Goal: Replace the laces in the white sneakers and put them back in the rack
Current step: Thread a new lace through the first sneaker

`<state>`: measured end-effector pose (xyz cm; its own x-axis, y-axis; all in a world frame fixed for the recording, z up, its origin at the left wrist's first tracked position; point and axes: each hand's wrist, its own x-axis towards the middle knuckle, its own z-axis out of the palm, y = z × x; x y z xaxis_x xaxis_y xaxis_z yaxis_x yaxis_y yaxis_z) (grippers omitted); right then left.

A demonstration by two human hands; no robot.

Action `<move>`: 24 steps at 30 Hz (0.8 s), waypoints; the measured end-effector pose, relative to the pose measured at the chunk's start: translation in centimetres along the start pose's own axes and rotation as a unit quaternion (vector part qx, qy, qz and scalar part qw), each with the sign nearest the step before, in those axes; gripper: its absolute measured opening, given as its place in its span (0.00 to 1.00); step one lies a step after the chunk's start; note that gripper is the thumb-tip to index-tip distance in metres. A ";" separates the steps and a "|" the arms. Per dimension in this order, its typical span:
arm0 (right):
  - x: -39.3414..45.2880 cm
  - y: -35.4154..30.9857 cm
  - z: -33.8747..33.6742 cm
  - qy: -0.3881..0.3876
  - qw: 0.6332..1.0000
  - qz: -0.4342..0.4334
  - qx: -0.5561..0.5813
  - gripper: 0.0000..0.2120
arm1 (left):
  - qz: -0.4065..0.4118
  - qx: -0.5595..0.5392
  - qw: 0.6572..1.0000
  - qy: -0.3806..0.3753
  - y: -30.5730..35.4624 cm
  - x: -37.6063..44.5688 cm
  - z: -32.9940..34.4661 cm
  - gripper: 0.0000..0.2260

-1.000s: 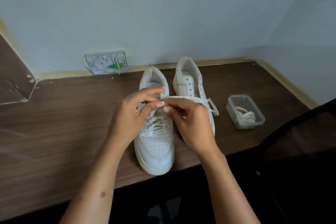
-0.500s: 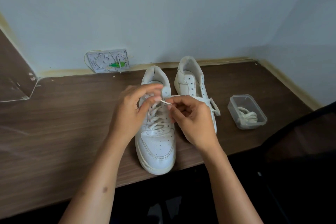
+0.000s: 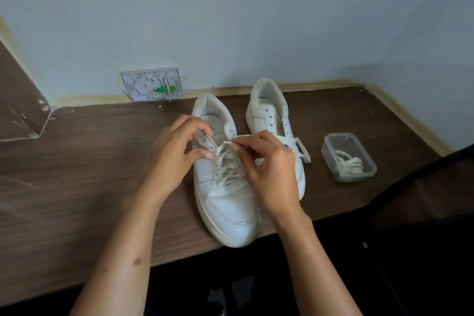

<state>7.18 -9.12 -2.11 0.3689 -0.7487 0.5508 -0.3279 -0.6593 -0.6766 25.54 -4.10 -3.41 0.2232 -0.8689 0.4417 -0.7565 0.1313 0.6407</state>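
Sneakers sit side by side on a brown wood-grain table (image 3: 77,187), heels toward the wall at 12 o'clock, toes toward the near edge at 6. The left sneaker (image 3: 225,202) is partly laced, its toe overhanging the table's front edge a little. The right sneaker (image 3: 269,110) lies just beside it at 2 o'clock, its upper eyelets bare and its toe hidden behind the right hand (image 3: 269,169).

That hand pinches the tip of the lace (image 3: 227,161) between thumb and forefinger over the left sneaker's tongue. The left hand (image 3: 174,159) has curled fingers at the shoe's left eyelet row, thumb and forefinger closed on the flap or lace there; which of the two I cannot tell.

At 3 o'clock, well apart from the shoes, a clear plastic tub (image 3: 364,174) holds a coiled lace (image 3: 350,164). At 11 o'clock a pale wall plate (image 3: 154,83) with a green part leans where table meets wall. A dark chair back (image 3: 423,200) crowds the 4 o'clock side. Bare tabletop stretches from 7 to 10 o'clock, and a wall closes the table's right edge.
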 end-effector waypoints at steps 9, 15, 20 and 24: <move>0.1 -0.1 2.4 0.006 0.994 -0.014 -0.106 0.07 | 0.048 0.026 0.997 0.055 0.4 -0.6 0.0 0.13; 0.8 -0.1 2.7 -0.057 0.993 0.094 -0.032 0.08 | 0.049 0.086 0.992 0.072 0.9 -0.9 0.1 0.14; 0.7 -0.3 2.4 -0.070 0.990 0.121 -0.031 0.08 | 0.022 0.087 0.993 0.079 1.0 -1.1 0.1 0.16; -2.3 -2.0 2.1 0.045 0.988 0.119 -0.084 0.11 | 0.021 0.005 0.997 0.078 1.0 -1.1 0.0 0.09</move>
<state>8.80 -5.95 -2.98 0.1875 -0.8820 0.4323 -0.5385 -0.4604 -0.7057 24.48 -2.99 -3.25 0.2830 -0.7781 0.5607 -0.7728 0.1612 0.6138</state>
